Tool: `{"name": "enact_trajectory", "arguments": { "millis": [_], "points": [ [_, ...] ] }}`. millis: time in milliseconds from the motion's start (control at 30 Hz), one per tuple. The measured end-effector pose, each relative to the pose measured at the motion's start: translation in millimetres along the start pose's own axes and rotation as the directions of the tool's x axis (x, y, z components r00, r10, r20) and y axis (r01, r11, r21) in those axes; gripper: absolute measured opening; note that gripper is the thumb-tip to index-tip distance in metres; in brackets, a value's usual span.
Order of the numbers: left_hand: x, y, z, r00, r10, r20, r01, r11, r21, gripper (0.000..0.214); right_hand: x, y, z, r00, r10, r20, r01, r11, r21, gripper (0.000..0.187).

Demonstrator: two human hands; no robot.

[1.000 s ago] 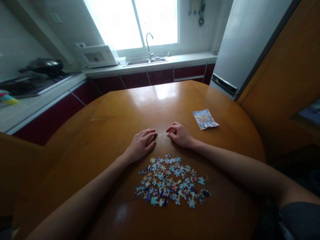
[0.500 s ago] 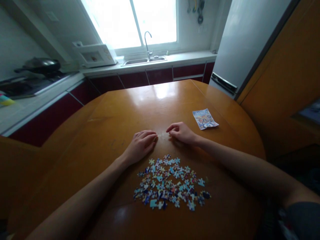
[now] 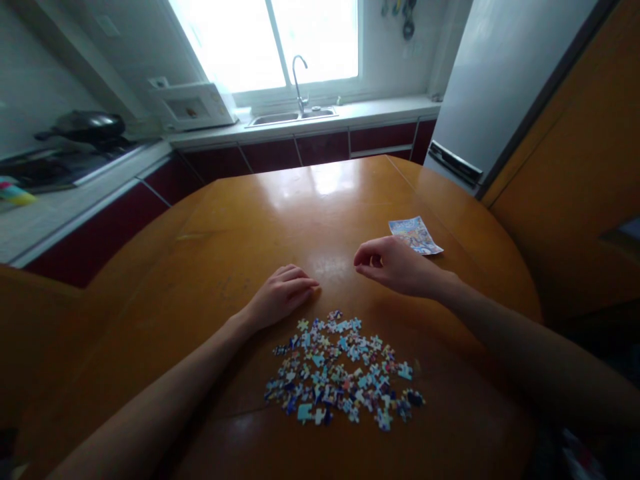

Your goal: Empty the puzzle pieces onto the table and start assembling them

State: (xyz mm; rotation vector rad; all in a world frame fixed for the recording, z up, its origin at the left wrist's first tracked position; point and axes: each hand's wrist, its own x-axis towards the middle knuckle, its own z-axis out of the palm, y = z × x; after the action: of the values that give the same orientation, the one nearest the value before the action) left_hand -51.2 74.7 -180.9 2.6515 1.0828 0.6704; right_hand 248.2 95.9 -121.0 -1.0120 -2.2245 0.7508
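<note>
The loose jigsaw pieces (image 3: 347, 385) lie spread on the wooden table (image 3: 240, 227), on the person's own side of both hands, turned every way with no one long axis. The left hand (image 3: 285, 293) is nearer them, just beyond their far left edge, relaxed on the tabletop with nothing seen in it. The right hand (image 3: 400, 263) looks raised, fingers curled toward the thumb; from here I can't tell whether it pinches anything. Just past its knuckles lies the printed sheet (image 3: 421, 239), partly hidden

Wooden table (image 3: 280, 227) bearing scattered puzzle pieces (image 3: 346, 385) and, apparently, a printed sheet (image 3: 420, 236)
</note>
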Motion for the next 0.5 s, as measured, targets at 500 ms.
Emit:
{"name": "enact_trajectory", "arguments": {
  "millis": [500],
  "points": [
    [-3, 5, -0.1, 0.998, 0.017, 0.058, -0.012, 0.996, -0.084, 0.026, -15, 4, 63, 0.976, -0.036, 0.215, 0.058, 0.994, -0.097, 0.016]
  ]
}}
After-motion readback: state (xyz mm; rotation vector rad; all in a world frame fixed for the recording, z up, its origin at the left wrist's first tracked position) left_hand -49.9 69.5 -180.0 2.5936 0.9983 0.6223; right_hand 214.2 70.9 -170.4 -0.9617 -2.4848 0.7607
